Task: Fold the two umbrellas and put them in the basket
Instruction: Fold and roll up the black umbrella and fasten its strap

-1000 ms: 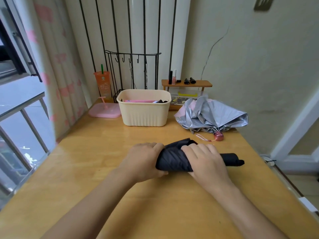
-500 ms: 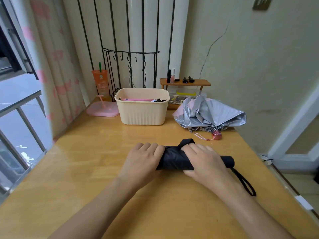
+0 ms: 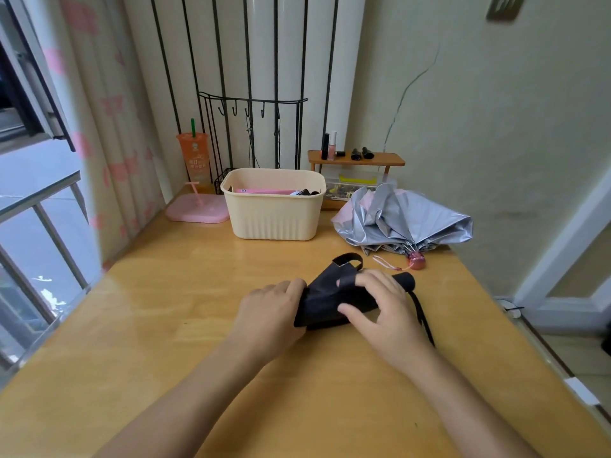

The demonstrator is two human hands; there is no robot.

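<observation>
At the far left a curtain (image 3: 109,143) hangs by the window. Right of it, at the far edge of the table (image 3: 165,325), stand an orange cup (image 3: 193,157) and a pink tray (image 3: 198,211). Just right of the tray sits the basket (image 3: 274,216), with pink and dark items inside.

In the near middle the left hand (image 3: 269,314) grips the left end of the black umbrella (image 3: 325,300), fingers curled round it. The umbrella lies rolled on the table, well apart from the basket, with a strap (image 3: 347,259) loose on its far side. The right hand (image 3: 385,310) grasps its right part, thumb on the near side and fingers over the top. A band seems to cross one finger, though that is hard to tell. A cord (image 3: 425,317) trails from the umbrella's right end.

At the far right the silver umbrella (image 3: 406,223) lies loose and crumpled on the table, just on the near side of a small shelf (image 3: 357,158).
</observation>
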